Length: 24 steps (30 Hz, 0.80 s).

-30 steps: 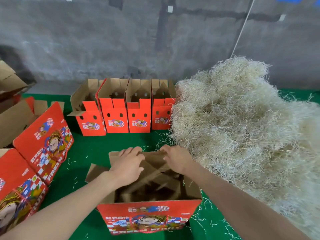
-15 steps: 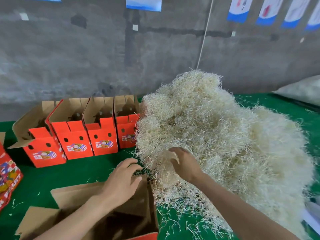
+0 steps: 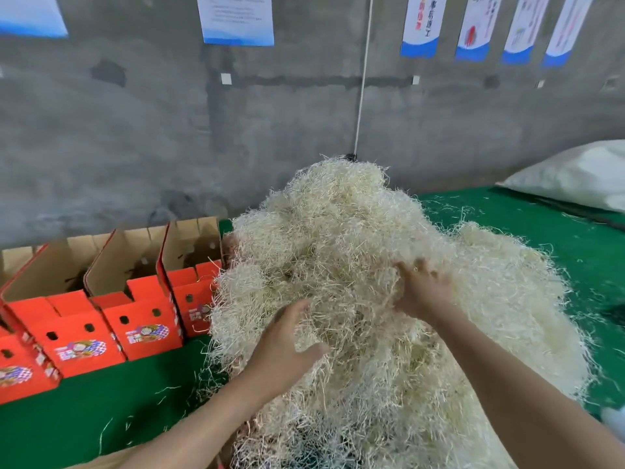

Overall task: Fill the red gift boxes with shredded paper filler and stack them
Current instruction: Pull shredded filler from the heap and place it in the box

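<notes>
Green-covered desk point(image 3: 101, 418), seen from my head camera.
A big heap of shredded paper filler point(image 3: 338, 231) fills the middle and runs down to the near edge. Along the far edge on the left I see a row of open red gift boxes point(image 3: 142, 319), upright, the right-most one touching the heap. A white sack point(image 3: 575, 177) lies at the far right corner. Loose strands point(image 3: 165, 390) are scattered over the green cloth.

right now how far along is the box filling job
Early. Done: the red gift boxes stand open in a row, flaps up, none visibly filled. In hand: the left hand and right hand reach into the shredded paper pile. Left: filling and stacking; nothing is stacked in view.
</notes>
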Available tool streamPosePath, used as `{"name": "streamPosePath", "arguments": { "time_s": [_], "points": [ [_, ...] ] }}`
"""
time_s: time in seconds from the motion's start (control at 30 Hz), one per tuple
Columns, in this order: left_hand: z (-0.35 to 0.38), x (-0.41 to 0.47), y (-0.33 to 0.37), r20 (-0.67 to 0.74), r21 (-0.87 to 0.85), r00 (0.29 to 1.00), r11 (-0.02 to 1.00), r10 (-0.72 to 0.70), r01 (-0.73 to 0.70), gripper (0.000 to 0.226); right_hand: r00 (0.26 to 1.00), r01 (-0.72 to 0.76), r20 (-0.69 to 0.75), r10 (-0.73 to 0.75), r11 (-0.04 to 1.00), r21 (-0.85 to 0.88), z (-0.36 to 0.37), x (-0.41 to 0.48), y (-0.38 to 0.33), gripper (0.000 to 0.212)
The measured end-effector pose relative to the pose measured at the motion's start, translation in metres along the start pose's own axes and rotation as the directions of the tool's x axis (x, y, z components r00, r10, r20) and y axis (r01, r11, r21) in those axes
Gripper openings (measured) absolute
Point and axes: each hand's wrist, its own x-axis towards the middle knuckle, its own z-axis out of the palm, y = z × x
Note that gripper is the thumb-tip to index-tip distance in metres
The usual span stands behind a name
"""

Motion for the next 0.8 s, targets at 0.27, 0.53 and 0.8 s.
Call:
{"name": "streamPosePath", "arguments": {
  "time_s": [0.27, 0.53, 0.8],
  "points": [
    [-0.002, 0.068, 0.044, 0.008, -0.316, 0.997, 0.946, 0.071, -0.065, 0.125, 0.933, 0.358, -0.239, -0.270, 0.600, 0.716, -0.048, -0.032, -0.085, 0.057],
    [-0.046, 0.097, 0.010, -0.219, -0.732, 0.821, 0.645, -0.528, 0.219, 0.032, 0.913, 0.356, -0.268, -0.307, 0.277, 0.893, -0.078, -0.018, -0.049, 0.086],
    [-0.067, 0.091, 0.005, -0.068, -0.874, 0.811, 0.427, -0.581, 0.232, 0.042, 0.837, 0.290, 0.303, -0.455, 0.840, 0.459, 0.032, -0.022, -0.075, 0.091]
  ]
}}
